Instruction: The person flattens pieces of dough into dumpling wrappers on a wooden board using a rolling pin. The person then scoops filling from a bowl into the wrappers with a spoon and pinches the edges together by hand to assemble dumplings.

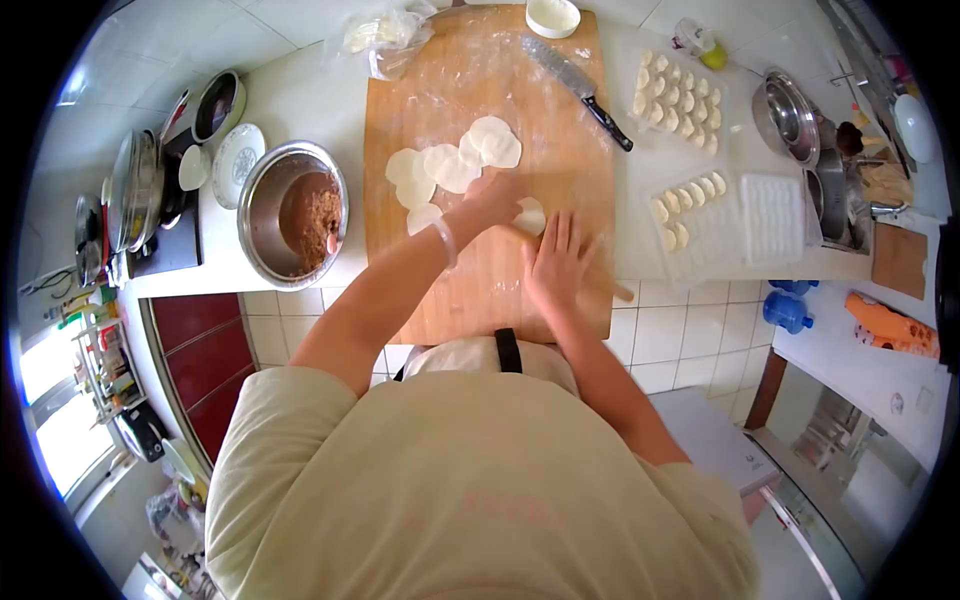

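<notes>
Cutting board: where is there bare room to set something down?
The board has bare, floury room between the plastic bag, knife and dough rounds. A smaller patch lies between left forearm and right hand, nearest the body. Mid-board is crowded: rounds, left hand, right hand, rolling pin.

One knife [575, 78], one rolling pin [623, 291], one wooden board [450, 100], one bowl of filling [318, 215], two trays of dumplings [680, 103] and two blue bottles [788, 313] show.

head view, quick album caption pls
Right hand on a rolling pin, left hand by a wrapper, with dumplings in trays beside the board.
</notes>
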Action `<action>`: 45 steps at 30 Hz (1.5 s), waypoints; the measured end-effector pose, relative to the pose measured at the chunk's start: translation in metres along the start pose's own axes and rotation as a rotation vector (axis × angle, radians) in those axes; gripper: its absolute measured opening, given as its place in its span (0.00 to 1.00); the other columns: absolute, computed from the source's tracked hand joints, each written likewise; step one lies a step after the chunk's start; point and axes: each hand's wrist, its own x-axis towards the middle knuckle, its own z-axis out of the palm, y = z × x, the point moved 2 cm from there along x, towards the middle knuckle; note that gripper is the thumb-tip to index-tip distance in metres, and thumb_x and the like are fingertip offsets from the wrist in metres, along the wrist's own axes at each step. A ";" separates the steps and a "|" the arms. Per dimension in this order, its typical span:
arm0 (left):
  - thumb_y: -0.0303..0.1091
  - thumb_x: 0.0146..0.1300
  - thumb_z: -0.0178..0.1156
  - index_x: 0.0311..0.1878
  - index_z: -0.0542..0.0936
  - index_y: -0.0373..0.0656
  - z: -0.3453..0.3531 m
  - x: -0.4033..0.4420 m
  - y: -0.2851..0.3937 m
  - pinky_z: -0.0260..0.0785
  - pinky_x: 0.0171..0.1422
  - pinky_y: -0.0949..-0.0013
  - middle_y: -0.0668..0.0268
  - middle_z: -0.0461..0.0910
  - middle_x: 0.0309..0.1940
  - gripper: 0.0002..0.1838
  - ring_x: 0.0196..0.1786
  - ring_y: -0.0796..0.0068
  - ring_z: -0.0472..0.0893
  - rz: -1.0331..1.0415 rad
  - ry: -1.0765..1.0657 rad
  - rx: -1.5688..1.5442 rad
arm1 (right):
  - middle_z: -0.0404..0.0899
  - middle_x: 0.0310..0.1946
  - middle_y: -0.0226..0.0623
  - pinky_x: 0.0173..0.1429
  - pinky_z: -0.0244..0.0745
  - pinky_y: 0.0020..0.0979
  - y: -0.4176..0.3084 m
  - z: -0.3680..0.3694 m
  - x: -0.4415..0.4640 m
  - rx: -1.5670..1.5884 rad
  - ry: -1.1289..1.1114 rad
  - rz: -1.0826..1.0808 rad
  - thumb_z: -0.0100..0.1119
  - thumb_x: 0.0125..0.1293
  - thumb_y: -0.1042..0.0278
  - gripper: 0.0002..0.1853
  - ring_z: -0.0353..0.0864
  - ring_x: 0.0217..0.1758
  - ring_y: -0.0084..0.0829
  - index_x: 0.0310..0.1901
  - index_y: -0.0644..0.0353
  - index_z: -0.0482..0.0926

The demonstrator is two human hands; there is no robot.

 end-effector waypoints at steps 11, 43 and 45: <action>0.39 0.58 0.62 0.47 0.83 0.48 0.000 -0.006 -0.012 0.75 0.52 0.60 0.61 0.83 0.47 0.14 0.53 0.63 0.82 -0.058 -0.072 -0.021 | 0.58 0.71 0.49 0.75 0.35 0.62 -0.003 0.014 -0.037 0.101 0.038 -0.085 0.46 0.68 0.48 0.34 0.51 0.77 0.42 0.67 0.67 0.62; 0.34 0.53 0.64 0.44 0.82 0.45 0.033 -0.057 -0.002 0.74 0.44 0.58 0.54 0.82 0.39 0.14 0.42 0.57 0.83 0.056 0.414 -0.540 | 0.65 0.66 0.45 0.71 0.50 0.56 0.009 -0.007 -0.042 0.148 0.106 -0.298 0.55 0.65 0.58 0.28 0.58 0.72 0.45 0.64 0.63 0.67; 0.28 0.57 0.63 0.47 0.79 0.41 0.032 -0.071 -0.014 0.73 0.43 0.64 0.57 0.83 0.37 0.13 0.40 0.64 0.83 -0.023 0.356 -0.734 | 0.67 0.62 0.46 0.68 0.55 0.52 0.020 -0.003 -0.048 0.197 0.067 -0.322 0.56 0.64 0.60 0.26 0.62 0.67 0.46 0.62 0.62 0.69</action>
